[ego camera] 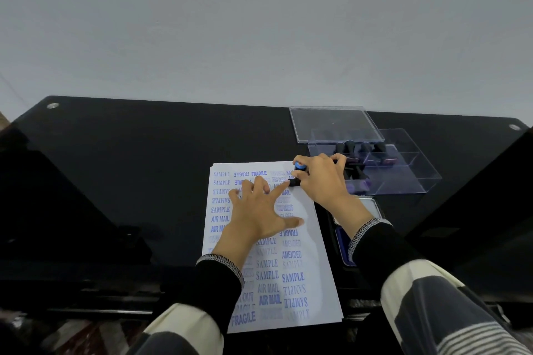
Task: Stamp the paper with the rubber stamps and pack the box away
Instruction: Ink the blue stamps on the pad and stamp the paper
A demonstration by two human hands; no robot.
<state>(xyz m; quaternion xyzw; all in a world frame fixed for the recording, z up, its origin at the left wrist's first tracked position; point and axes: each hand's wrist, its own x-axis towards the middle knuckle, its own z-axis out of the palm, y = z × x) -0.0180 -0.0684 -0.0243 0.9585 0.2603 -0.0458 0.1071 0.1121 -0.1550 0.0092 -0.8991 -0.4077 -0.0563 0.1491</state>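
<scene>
**Stamping near the top of a crowded sheet**

A white paper (305, 239) lies at the centre of a glossy black table (144, 153), covered in blue stamped words such as SAMPLE, FRAGILE and AIR MAIL. The left hand (256, 210), just left of centre, lies flat on the sheet with fingers spread and straight, pinning it down and gripping nothing. The right hand (323, 179), right of centre, curls its fingers round a black rubber stamp (297, 174) with a blue cap, its base down on the paper's upper right corner.

In the upper right of the frame stands a clear plastic box (403, 170) with dividers, several dark stamps inside, and its clear lid (334, 124) resting behind and partly over it. A blue ink pad (343, 242) peeks out below the right wrist.

The stamp looks light and rigid — best held by its narrow handle, pressed straight down. The paper is thin and likely to slide on the slick table, so it needs holding flat. The box looks light, stiff and slippery — safest lifted by its side walls.
</scene>
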